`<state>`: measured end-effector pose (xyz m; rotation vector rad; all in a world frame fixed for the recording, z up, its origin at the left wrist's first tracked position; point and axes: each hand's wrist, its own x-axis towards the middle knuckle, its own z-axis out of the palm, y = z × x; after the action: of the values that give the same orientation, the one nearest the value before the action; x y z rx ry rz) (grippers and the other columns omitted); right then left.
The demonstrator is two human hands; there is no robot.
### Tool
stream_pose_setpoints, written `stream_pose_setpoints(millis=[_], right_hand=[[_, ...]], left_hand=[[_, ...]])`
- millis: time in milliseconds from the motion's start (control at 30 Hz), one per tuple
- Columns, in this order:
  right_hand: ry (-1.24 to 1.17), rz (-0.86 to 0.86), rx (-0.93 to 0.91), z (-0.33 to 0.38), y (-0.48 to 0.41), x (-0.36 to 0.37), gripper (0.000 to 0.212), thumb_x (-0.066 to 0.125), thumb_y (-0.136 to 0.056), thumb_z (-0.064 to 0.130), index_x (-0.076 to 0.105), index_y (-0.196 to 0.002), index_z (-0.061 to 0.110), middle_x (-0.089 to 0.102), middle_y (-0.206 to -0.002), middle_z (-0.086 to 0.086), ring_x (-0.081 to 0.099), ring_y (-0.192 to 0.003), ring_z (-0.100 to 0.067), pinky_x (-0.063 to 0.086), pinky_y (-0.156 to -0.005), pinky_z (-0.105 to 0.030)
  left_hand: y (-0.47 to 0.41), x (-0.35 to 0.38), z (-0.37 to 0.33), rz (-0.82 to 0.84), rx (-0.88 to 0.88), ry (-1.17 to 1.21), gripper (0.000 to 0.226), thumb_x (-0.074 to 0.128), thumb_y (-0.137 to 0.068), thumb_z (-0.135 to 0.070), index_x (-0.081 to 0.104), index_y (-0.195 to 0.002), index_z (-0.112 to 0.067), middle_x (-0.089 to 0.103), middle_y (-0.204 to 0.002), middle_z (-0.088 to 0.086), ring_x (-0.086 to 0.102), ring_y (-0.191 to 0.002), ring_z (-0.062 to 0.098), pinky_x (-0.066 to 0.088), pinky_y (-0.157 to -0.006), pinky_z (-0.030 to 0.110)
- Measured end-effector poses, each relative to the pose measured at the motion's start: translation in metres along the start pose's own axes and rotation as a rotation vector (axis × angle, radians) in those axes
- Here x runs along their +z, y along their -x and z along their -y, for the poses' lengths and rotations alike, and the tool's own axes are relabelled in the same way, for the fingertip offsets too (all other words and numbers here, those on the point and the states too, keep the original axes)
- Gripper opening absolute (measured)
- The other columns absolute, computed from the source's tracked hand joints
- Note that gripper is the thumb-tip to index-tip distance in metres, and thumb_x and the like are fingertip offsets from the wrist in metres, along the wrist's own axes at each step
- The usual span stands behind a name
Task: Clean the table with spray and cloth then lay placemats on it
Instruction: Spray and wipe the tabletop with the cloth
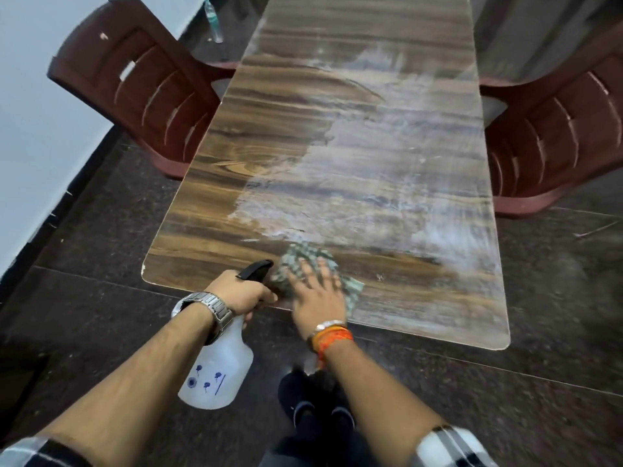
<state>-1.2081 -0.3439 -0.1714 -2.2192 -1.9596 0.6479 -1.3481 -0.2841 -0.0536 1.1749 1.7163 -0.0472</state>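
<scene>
Down at the near edge of the bench [209, 210], the right hand [317, 291] presses flat on the cloth [303, 261]; the left hand [236, 291] grips the spray bottle [219, 372], its blue marks unreadable.

A green checked cloth [305, 269] lies flat near the wood-grain table's [209, 183] near edge, white smears beyond.

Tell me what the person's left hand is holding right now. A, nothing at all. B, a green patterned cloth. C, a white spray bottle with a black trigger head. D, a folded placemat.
C: the left hand grips the neck of the spray bottle just off the table's near edge, while the right hand lies flat on the cloth.
</scene>
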Motion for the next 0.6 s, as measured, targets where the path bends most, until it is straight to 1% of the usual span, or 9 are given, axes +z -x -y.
stream_pose_setpoints(millis=[67,133,200,300,333,400,500,533,600], right_hand=[[0.006,-0.109,0.224,-0.059,0.03,-0.012,0.064,0.046,-0.08,0.033,0.033,-0.142,0.046,0.031,-0.154,0.004,0.017,-0.144,-0.03,0.028,-0.109,-0.055],[-0.004,-0.252,0.446,-0.119,0.063,-0.023,0.062,0.041,-0.076,0.035,0.048,-0.137,0.036,0.043,-0.147,-0.004,0.03,-0.138,-0.037,0.037,-0.1,-0.06],[-0.038,-0.334,0.642,-0.155,0.084,-0.032,0.06,0.035,-0.078,0.034,0.054,-0.135,0.025,0.045,-0.145,-0.01,0.031,-0.135,-0.042,0.03,-0.104,-0.061],[-0.126,-0.373,0.823,-0.145,0.078,-0.03,0.062,0.037,-0.078,0.031,0.047,-0.14,0.025,0.038,-0.15,-0.009,0.021,-0.139,-0.043,0.017,-0.111,-0.062],[-0.116,-0.365,0.807,-0.128,0.07,-0.026,0.064,0.039,-0.077,0.031,0.044,-0.141,0.027,0.035,-0.151,-0.008,0.019,-0.14,-0.043,0.016,-0.11,-0.063],[-0.08,-0.313,0.677,-0.078,0.052,-0.014,0.067,0.044,-0.074,0.032,0.042,-0.141,0.033,0.034,-0.152,-0.006,0.019,-0.141,-0.042,0.017,-0.109,-0.064],[-0.113,-0.149,0.323,0.022,0.018,0.009,0.07,0.061,-0.068,0.036,0.047,-0.136,0.041,0.039,-0.149,0.0,0.023,-0.141,-0.039,0.02,-0.108,-0.061],[-0.099,-0.097,0.162,0.051,0.009,0.013,0.07,0.065,-0.068,0.038,0.048,-0.135,0.042,0.038,-0.15,0.001,0.02,-0.142,-0.038,0.016,-0.11,-0.061],[-0.054,0.062,-0.138,0.095,-0.009,0.017,0.063,0.057,-0.083,0.042,0.038,-0.143,0.035,0.016,-0.159,0.002,-0.005,-0.145,-0.034,-0.005,-0.114,-0.057]], left_hand=[[0.002,0.004,0.0,0.021,0.014,-0.016,0.048,0.081,-0.07,-0.024,0.073,-0.115,-0.01,0.058,-0.048,0.011,0.05,-0.036,0.022,0.049,-0.05,0.03],[0.007,0.008,0.0,0.007,0.017,-0.022,0.042,0.08,-0.075,-0.02,0.072,-0.114,-0.008,0.053,-0.042,0.006,0.048,-0.032,0.02,0.045,-0.046,0.026],[0.012,0.012,0.001,-0.013,0.014,-0.036,0.029,0.08,-0.077,-0.019,0.073,-0.1,-0.003,0.052,-0.04,0.003,0.045,-0.03,0.016,0.04,-0.044,0.022],[0.017,0.015,0.0,-0.019,0.039,-0.01,0.027,0.082,-0.074,-0.021,0.072,-0.091,-0.002,0.059,-0.048,0.006,0.049,-0.033,0.016,0.042,-0.046,0.023],[0.019,0.014,0.0,-0.022,0.048,0.008,0.026,0.082,-0.074,-0.02,0.072,-0.089,-0.001,0.06,-0.05,0.007,0.05,-0.035,0.017,0.042,-0.046,0.023],[0.023,0.009,0.001,-0.056,0.051,0.084,0.023,0.08,-0.077,-0.017,0.071,-0.087,0.001,0.06,-0.052,0.01,0.05,-0.036,0.019,0.042,-0.046,0.024],[0.026,-0.003,0.002,-0.175,0.056,0.183,0.021,0.076,-0.074,-0.015,0.073,-0.082,0.004,0.065,-0.058,0.023,0.053,-0.046,0.024,0.043,-0.054,0.033],[0.027,-0.008,0.003,-0.216,0.053,0.2,0.021,0.075,-0.07,-0.016,0.073,-0.076,0.005,0.064,-0.055,0.021,0.054,-0.049,0.025,0.043,-0.056,0.035],[0.029,-0.017,0.006,-0.278,0.042,0.215,0.027,0.072,-0.058,-0.021,0.074,-0.069,0.004,0.069,-0.056,0.017,0.058,-0.055,0.026,0.045,-0.06,0.037]])
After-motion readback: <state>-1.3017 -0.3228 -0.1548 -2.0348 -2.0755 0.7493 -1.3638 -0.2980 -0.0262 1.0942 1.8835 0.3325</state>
